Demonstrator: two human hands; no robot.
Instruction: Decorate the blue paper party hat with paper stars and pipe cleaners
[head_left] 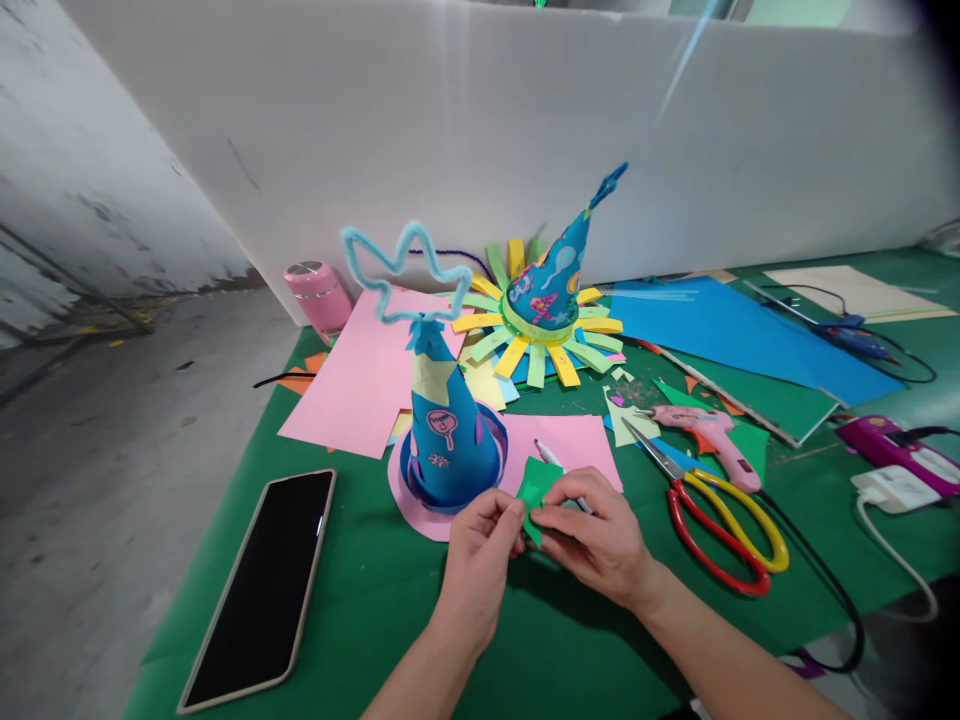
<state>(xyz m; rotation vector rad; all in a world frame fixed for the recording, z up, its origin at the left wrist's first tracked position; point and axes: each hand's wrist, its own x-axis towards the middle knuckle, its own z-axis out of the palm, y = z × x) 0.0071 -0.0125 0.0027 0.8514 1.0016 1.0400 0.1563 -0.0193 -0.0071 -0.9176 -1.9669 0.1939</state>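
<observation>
Between both hands is a small piece of green paper point(538, 482), pinched at its lower part. My left hand point(484, 545) is closed on its left edge with thumb and fingers. My right hand point(600, 535) grips the same piece from the right. Just beyond the left hand stands a blue paper cone hat point(450, 450) on a pink round brim, topped by a light blue pipe-cleaner star point(409, 262). A white marker point(547, 453) lies on pink paper point(581, 440) behind the hands, partly hidden by them.
A phone point(262, 590) lies at left. Scissors point(712, 510) and a pink glue gun point(709, 430) with a cord lie at right. Farther back are a second cone hat point(551, 280) with yellow and green strips, blue paper point(727, 325), a pink bottle point(319, 300) and a white board point(450, 130).
</observation>
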